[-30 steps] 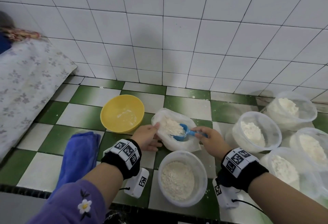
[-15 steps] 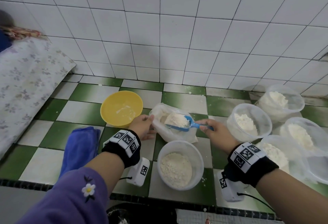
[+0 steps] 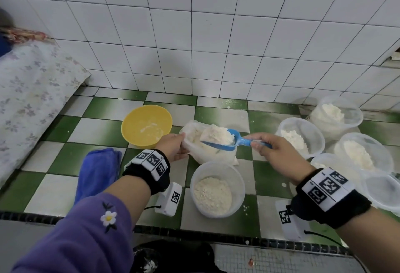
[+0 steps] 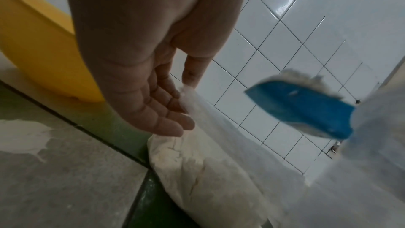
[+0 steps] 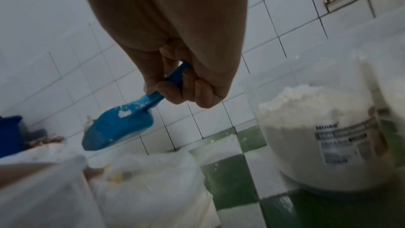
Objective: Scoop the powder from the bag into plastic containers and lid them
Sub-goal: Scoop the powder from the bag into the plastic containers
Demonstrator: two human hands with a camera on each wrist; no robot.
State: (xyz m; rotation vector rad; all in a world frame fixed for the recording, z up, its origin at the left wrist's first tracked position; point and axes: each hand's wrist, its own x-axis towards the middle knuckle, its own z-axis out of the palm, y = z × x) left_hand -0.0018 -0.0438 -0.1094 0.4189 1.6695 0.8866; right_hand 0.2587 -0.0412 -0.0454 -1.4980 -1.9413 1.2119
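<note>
A clear plastic bag (image 3: pixel 213 157) of white powder lies open on the green-and-white tiled counter. My left hand (image 3: pixel 173 145) pinches the bag's left rim between thumb and fingers (image 4: pixel 175 110). My right hand (image 3: pixel 268 149) grips the handle of a blue scoop (image 3: pixel 225 144). The scoop is heaped with powder and hangs level just above the bag's mouth. A round clear container (image 3: pixel 217 188), partly filled with powder and without a lid, stands in front of the bag. The left wrist view shows the scoop (image 4: pixel 302 110) above the bag (image 4: pixel 208 171). From the right wrist I see fingers (image 5: pixel 186 91) curled round the scoop's handle (image 5: pixel 118 127).
A yellow bowl (image 3: pixel 147 125) sits left of the bag, a blue cloth (image 3: pixel 97 171) in front of it. Several open powder-filled containers (image 3: pixel 300 136) crowd the right side. A floral cloth (image 3: pixel 32 99) covers the far left. The tiled wall stands close behind.
The right hand has lifted the scoop out of the bag, now heaped with powder and higher above the bag's mouth. The left hand keeps hold of the bag's rim.
</note>
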